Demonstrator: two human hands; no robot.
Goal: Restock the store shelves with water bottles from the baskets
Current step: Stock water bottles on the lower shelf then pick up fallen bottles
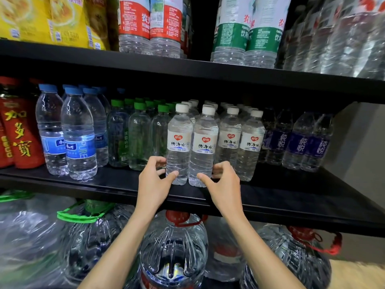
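**A:** How are the two bottles standing?

**B:** Both upright. The left white-capped bottle and the right white-capped bottle have their long axes vertical, with caps up and labels facing me. They stand side by side at the centre of the frame.

**A:** On what?

**B:** They're near the front of the middle shelf, ahead of the other white-capped bottles lined up behind and to the right.

**A:** What else is on that shelf?

**B:** To the left there are green-capped bottles, then blue-capped bottles, then red tea bottles at the frame's left edge. At the right there are dark-blue-labelled bottles. Under the shelf, large water jugs fill the bottom of the frame.

**A:** And your hands?

**B:** My left hand grips the left bottle low down, with the thumb on its front and the fingers curled round its left side. My right hand mirrors that on the right bottle, fingers curled round its right side. Both forearms reach up from the bottom edge, in front of the jugs.
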